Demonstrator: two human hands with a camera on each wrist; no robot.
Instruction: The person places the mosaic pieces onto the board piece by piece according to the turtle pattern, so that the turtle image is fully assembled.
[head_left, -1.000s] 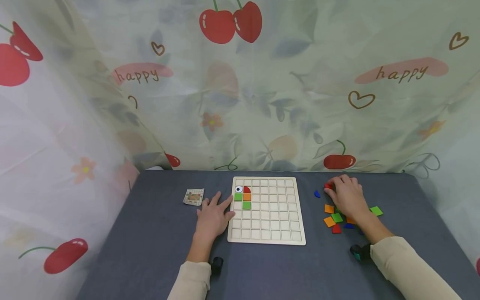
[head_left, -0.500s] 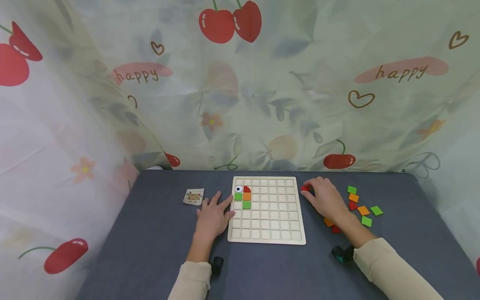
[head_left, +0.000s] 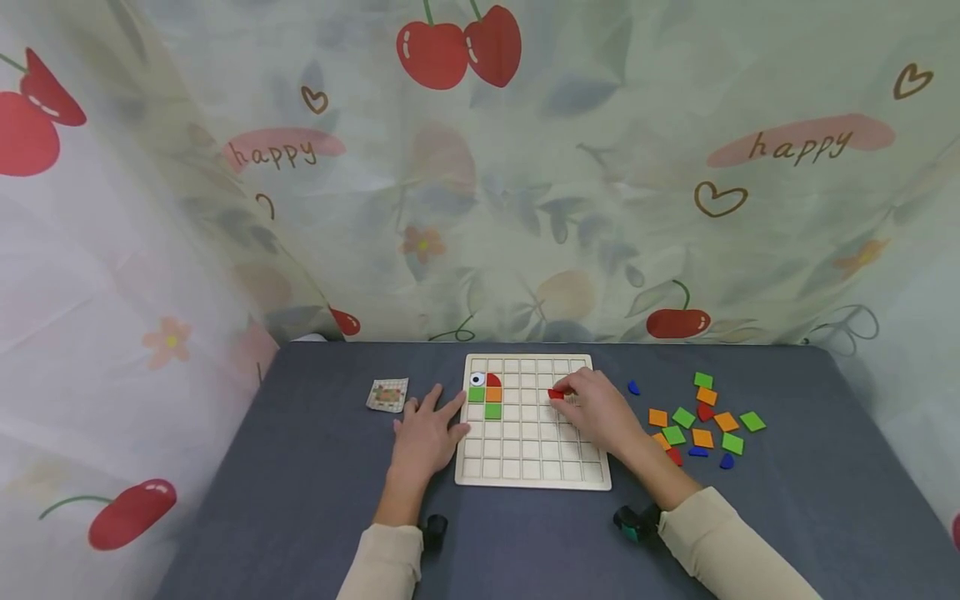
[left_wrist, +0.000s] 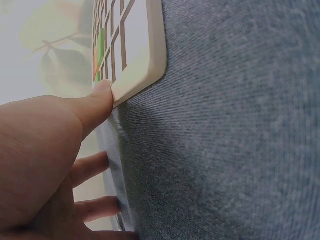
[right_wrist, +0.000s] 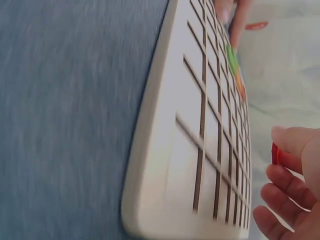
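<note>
A pale wooden grid board [head_left: 534, 450] lies on the table, with a round eye tile [head_left: 477, 379], a red curved tile [head_left: 493, 380], green tiles [head_left: 492, 411] and an orange tile [head_left: 493, 394] set in its upper left cells. My left hand [head_left: 426, 433] rests at the board's left edge, fingers spread, its thumb touching the rim in the left wrist view. Over the right part of the board, my right hand [head_left: 603, 414] pinches a red tile [right_wrist: 275, 153] between thumb and forefinger. The red tile's full outline is partly hidden by the fingers.
Loose orange, green, red and blue tiles [head_left: 702, 437] lie scattered right of the board. One blue piece [head_left: 633, 387] sits apart, nearer the board. A small patterned card [head_left: 387, 395] lies to the left. A printed curtain [head_left: 525, 250] hangs behind the table.
My right hand has moved left from the loose tiles to above the board, carrying the red tile. The tiles it covered now show. My left hand has stayed in place.
</note>
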